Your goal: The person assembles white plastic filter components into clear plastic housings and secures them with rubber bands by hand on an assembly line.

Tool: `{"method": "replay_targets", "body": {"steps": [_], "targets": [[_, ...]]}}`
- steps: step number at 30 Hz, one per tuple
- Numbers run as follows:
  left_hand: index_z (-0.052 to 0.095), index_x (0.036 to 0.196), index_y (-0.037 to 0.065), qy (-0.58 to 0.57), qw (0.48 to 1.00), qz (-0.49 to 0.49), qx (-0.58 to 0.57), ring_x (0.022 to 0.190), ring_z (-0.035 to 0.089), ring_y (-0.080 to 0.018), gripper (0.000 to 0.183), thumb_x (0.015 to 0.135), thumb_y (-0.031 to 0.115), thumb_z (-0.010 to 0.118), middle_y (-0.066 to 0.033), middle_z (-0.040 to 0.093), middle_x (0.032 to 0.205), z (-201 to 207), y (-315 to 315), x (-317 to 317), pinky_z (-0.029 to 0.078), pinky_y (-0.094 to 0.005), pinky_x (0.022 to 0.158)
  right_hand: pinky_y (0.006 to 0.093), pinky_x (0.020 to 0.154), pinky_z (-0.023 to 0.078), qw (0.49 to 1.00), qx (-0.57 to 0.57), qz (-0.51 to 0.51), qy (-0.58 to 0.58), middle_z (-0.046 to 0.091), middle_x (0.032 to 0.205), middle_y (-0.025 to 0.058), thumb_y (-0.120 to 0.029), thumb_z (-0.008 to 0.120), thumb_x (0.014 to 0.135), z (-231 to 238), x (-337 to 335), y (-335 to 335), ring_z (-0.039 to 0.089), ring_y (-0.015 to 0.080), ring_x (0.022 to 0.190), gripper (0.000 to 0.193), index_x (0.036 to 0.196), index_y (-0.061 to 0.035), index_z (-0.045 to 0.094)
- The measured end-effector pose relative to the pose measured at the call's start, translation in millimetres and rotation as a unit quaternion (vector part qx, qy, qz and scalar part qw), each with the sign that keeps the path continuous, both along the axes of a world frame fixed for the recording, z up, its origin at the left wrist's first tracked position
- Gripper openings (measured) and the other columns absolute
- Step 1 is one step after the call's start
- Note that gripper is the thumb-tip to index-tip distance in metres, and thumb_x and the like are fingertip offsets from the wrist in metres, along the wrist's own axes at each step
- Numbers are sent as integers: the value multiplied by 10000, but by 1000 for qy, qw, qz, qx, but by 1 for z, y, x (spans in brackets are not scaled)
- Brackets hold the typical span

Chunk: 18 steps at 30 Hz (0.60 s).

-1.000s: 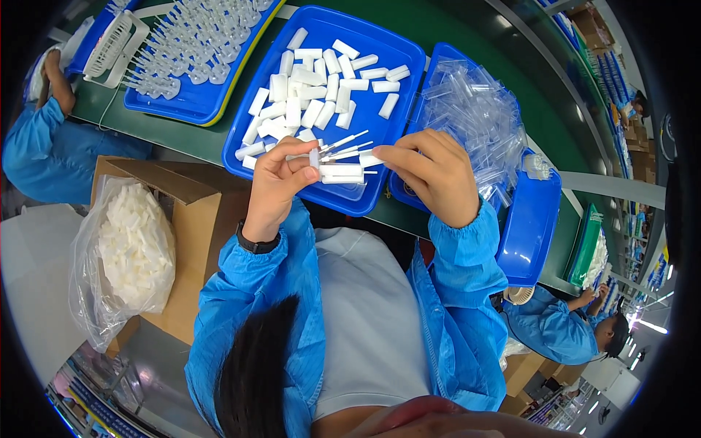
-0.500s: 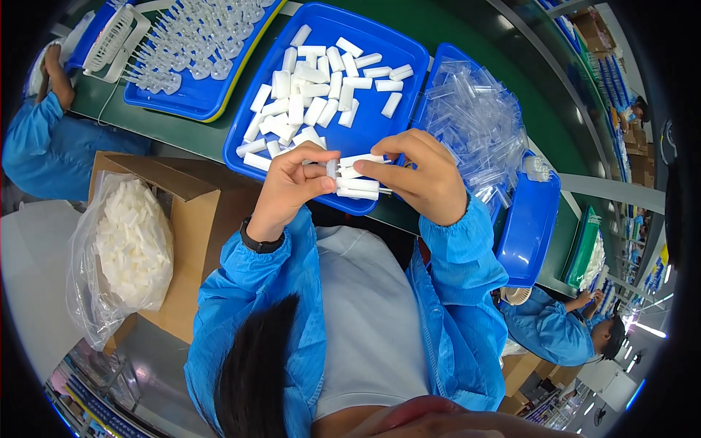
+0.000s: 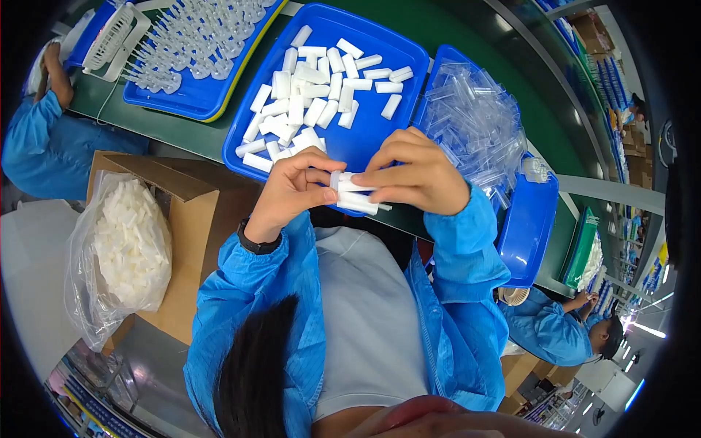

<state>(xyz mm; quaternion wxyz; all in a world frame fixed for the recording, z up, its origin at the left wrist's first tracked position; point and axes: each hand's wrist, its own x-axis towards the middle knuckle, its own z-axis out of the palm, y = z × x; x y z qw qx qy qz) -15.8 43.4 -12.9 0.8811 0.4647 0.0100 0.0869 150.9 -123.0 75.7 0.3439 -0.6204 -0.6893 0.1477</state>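
Note:
My left hand (image 3: 292, 188) pinches the translucent base of a small pronged plastic piece (image 3: 334, 180), held sideways in front of my chest. White cylinders (image 3: 357, 204) sit side by side on it and point to the right. The fingers of my right hand (image 3: 423, 174) close round the upper white cylinder (image 3: 352, 185), partly hiding it. Behind both hands is a blue tray (image 3: 372, 135) with many loose white cylinders (image 3: 315, 89) of the same sort.
Another blue tray (image 3: 135, 95) at far left bears several pronged translucent pieces (image 3: 197, 44). Clear plastic tubes (image 3: 471, 120) fill a bin at right, beside a smaller blue tray (image 3: 527, 226). A cardboard box (image 3: 197, 226) with a bag of white pieces (image 3: 131, 241) stands left. Co-workers sit on both sides.
My right hand has moved slightly, its fingers now closing over the upper cylinder. That cylinder has shifted left toward the translucent base, covering the prongs that showed before.

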Motion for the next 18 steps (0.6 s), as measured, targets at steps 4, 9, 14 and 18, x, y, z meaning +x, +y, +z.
{"method": "replay_targets", "body": {"steps": [4,9,14,18], "targets": [[593,1170,-44,23,998,10,-49,1001,627,-224,402,776,-54,673,-99,557,1082,0,-1,1,537,-306,871,354,808,432,979,16,-180,98,627,901,75,-108,610,846,-15,24,4,546,272,857,225,1052,-90,698],[578,1203,-41,-8,999,15,-33,1023,619,-229,418,794,-38,660,-93,553,1107,-2,0,3,521,-305,894,382,799,412,886,-24,-325,-330,592,976,68,-93,678,724,-54,43,9,503,271,1004,284,1007,-80,702],[576,1199,-44,-2,999,23,-34,1041,612,-215,404,809,4,669,-84,552,1112,0,-1,2,510,-310,908,375,802,403,887,-80,-325,-318,577,980,59,-100,709,692,-60,41,20,489,261,997,287,979,-97,704],[579,1197,-36,-1,999,42,-29,1011,618,-201,406,818,61,686,-78,552,1110,0,-3,2,511,-304,899,369,801,412,888,-120,-312,-316,601,962,57,-131,715,722,-66,42,27,505,247,975,198,914,-87,694]]}}
